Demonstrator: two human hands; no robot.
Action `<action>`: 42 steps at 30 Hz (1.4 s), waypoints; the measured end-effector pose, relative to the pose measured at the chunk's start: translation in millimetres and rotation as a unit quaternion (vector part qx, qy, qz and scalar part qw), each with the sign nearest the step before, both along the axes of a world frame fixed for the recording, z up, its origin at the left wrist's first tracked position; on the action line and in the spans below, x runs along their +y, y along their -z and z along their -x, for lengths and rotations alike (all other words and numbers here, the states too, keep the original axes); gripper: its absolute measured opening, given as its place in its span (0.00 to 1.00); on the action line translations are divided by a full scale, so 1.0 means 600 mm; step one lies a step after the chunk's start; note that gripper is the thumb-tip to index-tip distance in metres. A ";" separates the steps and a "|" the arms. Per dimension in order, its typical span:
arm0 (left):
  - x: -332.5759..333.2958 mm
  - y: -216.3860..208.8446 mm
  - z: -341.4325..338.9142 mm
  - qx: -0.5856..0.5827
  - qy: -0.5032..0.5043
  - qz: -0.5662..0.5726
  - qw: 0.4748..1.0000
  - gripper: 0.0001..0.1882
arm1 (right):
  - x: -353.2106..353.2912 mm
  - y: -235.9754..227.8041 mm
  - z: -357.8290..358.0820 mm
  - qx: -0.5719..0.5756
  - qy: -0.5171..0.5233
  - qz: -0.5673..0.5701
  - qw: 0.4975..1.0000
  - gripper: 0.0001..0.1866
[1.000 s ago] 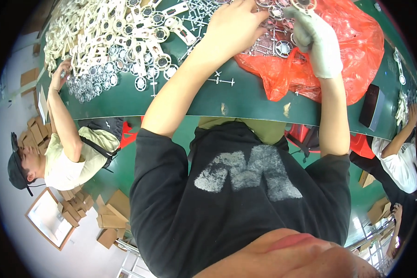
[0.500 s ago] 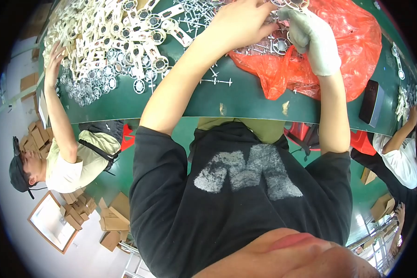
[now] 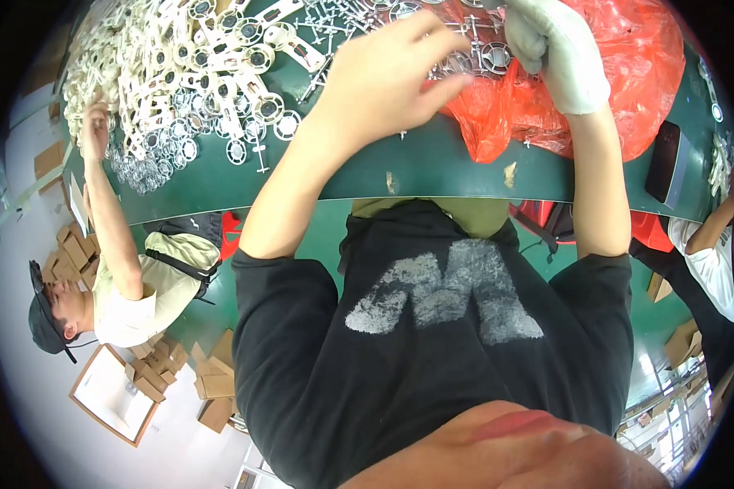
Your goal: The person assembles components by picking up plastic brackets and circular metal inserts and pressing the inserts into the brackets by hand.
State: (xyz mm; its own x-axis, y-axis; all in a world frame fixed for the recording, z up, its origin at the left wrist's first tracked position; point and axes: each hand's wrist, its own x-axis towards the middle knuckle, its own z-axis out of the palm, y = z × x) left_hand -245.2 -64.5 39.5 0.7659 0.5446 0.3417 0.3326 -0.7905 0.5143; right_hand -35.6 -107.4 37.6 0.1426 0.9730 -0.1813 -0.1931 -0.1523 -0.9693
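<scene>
My bare left hand (image 3: 387, 77) is above the table, its fingers spread and holding nothing I can see. It is just left of a red plastic bag (image 3: 640, 73). My right hand (image 3: 554, 53), in a pale glove, is over the bag with its fingers curled in; what they hold, if anything, is hidden at the top edge. Between the hands lie a grey spoked ring (image 3: 495, 58) and other small grey parts. Thin grey cross-shaped rods (image 3: 328, 26) lie in a pile beyond my left hand.
A large heap of cream parts with round ends (image 3: 179, 61) covers the left of the green table (image 3: 457, 181), with grey rings (image 3: 151, 159) before it. A dark phone-like box (image 3: 665, 163) lies at right. A co-worker's hand (image 3: 95, 130) is at the heap; another person (image 3: 714, 253) sits right.
My left hand has drawn back from my right hand, left and nearer, and its fingers have opened. The gloved hand stays over the bag. The whole view has shifted slightly.
</scene>
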 end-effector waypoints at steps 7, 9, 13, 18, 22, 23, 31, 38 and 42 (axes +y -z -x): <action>0.006 0.053 -0.005 0.106 -0.001 -0.089 0.990 0.20 | 0.000 0.001 0.003 -0.001 -0.009 0.006 1.000 0.14; 0.004 0.058 -0.008 0.092 -0.018 -0.080 0.992 0.19 | 0.002 0.000 0.004 -0.005 -0.006 0.016 1.000 0.14; 0.010 0.018 -0.018 0.009 -0.043 0.112 0.993 0.18 | -0.004 -0.011 -0.003 -0.023 -0.027 0.028 0.999 0.15; 0.035 0.012 0.013 -0.210 -0.075 0.145 0.964 0.29 | -0.006 0.005 0.001 -0.028 -0.106 0.048 0.993 0.18; 0.062 0.062 -0.003 -0.362 0.041 0.050 0.930 0.24 | -0.016 0.001 0.006 0.008 -0.194 0.100 0.976 0.19; 0.080 0.059 -0.031 -0.412 0.116 -0.041 0.903 0.25 | -0.015 -0.015 0.005 -0.002 -0.223 0.142 0.964 0.19; 0.036 0.039 0.011 -0.212 -0.034 0.265 0.940 0.26 | -0.016 -0.012 0.002 -0.041 -0.278 0.099 0.955 0.18; 0.041 0.065 0.010 -0.244 0.048 0.040 0.968 0.29 | -0.018 0.005 0.005 -0.078 -0.300 0.034 0.950 0.22; 0.040 0.066 -0.005 -0.301 0.123 0.037 0.945 0.26 | -0.017 -0.021 0.027 -0.285 -0.266 0.037 0.920 0.21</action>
